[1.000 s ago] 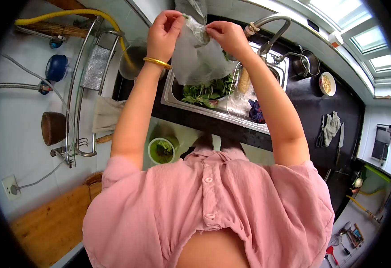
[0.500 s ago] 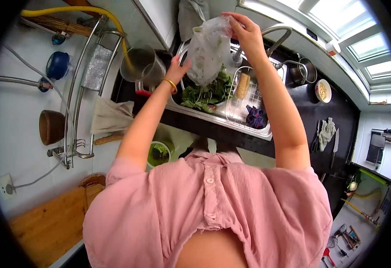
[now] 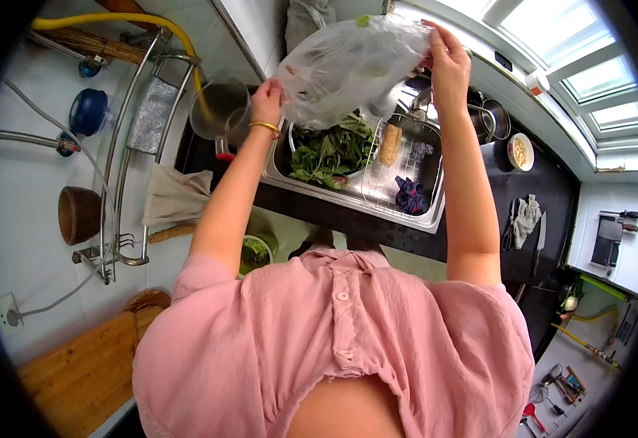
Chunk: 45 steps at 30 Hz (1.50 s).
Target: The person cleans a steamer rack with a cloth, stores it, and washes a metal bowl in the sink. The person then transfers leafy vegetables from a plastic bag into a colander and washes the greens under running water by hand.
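Observation:
A clear plastic bag is stretched out sideways above the sink, with a few bits of green showing through it. My left hand, with a gold bangle at the wrist, grips the bag's left end. Its right end is pinched in my right hand, near the faucet. Below the bag, leafy greens fill the left part of the sink. On the wire rack to their right lie a tan loofah-like scrubber and a dark blue cloth.
A clear pitcher stands left of the sink. Along the right counter are a pot, a bowl of pale pieces, a rag and a knife. A bin with green scraps is on the floor.
The bag has gone from hanging bunched to spread wide. My right hand moved right and a little down, while my left moved left and took hold of the bag's other end.

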Available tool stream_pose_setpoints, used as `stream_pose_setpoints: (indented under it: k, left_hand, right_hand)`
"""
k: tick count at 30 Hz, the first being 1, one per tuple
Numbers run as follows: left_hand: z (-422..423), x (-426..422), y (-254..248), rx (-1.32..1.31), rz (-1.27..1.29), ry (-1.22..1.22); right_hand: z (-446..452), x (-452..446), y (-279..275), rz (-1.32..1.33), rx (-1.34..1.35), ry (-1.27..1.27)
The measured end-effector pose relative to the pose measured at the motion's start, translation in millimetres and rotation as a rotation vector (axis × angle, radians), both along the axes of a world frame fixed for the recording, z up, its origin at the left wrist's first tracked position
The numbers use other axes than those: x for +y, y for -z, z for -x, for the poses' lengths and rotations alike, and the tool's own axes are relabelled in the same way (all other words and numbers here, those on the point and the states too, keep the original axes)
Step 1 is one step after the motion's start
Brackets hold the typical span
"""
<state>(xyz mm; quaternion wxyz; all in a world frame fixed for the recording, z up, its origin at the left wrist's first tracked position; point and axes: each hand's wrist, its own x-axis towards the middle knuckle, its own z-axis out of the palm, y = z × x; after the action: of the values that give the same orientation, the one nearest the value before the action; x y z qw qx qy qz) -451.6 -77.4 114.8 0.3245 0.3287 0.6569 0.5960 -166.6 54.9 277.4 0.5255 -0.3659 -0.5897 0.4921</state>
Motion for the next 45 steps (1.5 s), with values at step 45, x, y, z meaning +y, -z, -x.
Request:
stream_pose_setpoints:
  k: [45]
  left_hand:
    - [11.7,-84.9,-50.0,-0.174,0.013,-0.264]
  right_hand:
    - [18.8,-108.9,53.6,-0.218,-0.612,0.12]
